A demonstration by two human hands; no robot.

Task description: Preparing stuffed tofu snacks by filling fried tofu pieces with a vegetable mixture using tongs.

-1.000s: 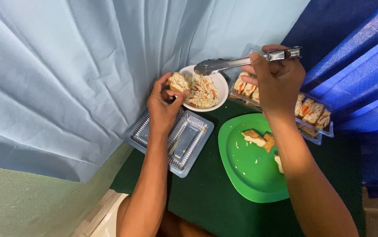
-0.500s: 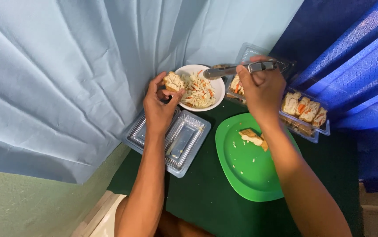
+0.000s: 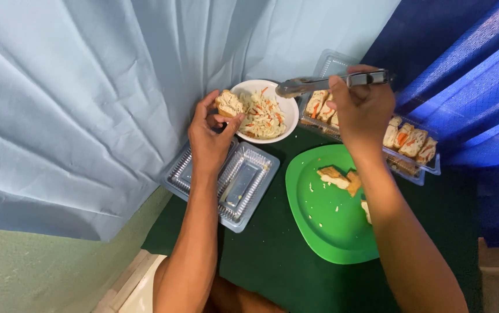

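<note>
My left hand (image 3: pixel 210 134) holds a small filled bread piece (image 3: pixel 228 104) at the left rim of a white bowl (image 3: pixel 289 111) heaped with shredded salad (image 3: pixel 262 112). My right hand (image 3: pixel 364 110) grips metal tongs (image 3: pixel 325 83), whose tips hover over the bowl's right edge. Below sits a green plate (image 3: pixel 319 217) with a few fried bread pieces (image 3: pixel 337 178). A clear tray of sandwich pieces (image 3: pixel 405 142) lies behind my right hand.
An empty clear plastic lid (image 3: pixel 239 184) rests under my left wrist on the dark green tablecloth (image 3: pixel 261 261). Light blue drapes (image 3: pixel 87 98) hang close at left and back, dark blue drapes (image 3: pixel 470 75) at right.
The view shifted slightly. My right hand lowered the tongs toward the bowl, then held them level over its edge. My left hand keeps the bread piece at the bowl's rim.
</note>
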